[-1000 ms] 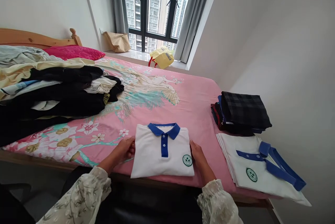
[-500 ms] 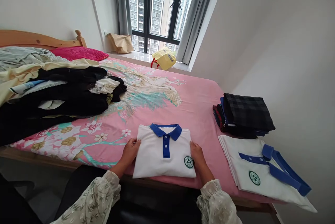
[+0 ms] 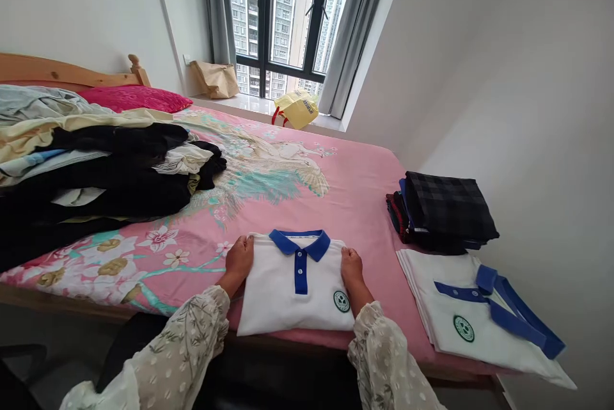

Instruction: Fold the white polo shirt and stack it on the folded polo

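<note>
A folded white polo shirt [image 3: 273,295] with a blue collar, a blue button placket and a round green badge lies at the front edge of the bed, collar facing away from me. My left hand [image 3: 240,258] is closed on its left edge near the shoulder. On the opposite edge, my right hand [image 3: 352,268] grips the shirt at about the same height. The fingertips of both hands are partly hidden by the cloth. To the right, other folded white polo shirts [image 3: 444,320] lie stacked, the top one with its blue collar turned rightward.
Behind the stacked polos sits a pile of dark folded clothes [image 3: 446,208], a black checked piece on top. A loose heap of clothes [image 3: 119,173] covers the bed's left side, near a red pillow [image 3: 139,98]. A paper bag [image 3: 217,79] and a yellow bag [image 3: 296,109] stand by the window.
Both hands have slid slightly up the shirt's sides, and their fingers have curled more tightly around its edges. The whole view has shifted a little.
</note>
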Action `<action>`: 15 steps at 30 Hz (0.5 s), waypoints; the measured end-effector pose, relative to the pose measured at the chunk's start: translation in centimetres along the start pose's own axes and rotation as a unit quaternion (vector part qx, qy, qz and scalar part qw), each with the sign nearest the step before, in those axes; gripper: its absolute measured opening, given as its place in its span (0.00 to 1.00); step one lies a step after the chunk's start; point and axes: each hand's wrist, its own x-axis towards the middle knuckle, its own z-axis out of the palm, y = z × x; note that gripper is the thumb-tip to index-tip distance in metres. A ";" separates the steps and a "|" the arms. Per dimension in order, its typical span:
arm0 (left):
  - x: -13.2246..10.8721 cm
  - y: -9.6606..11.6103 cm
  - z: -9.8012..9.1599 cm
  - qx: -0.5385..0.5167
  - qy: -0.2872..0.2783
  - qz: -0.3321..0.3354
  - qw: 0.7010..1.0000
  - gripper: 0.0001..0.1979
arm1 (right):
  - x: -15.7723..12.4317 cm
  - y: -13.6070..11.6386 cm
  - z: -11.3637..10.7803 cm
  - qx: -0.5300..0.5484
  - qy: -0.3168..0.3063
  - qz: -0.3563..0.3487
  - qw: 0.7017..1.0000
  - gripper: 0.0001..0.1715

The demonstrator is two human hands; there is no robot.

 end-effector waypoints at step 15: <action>1.7 0.1 -0.1 0.010 -0.038 0.007 0.999 0.16 | 0.9 0.3 -0.4 -0.007 -0.005 0.000 1.000 0.21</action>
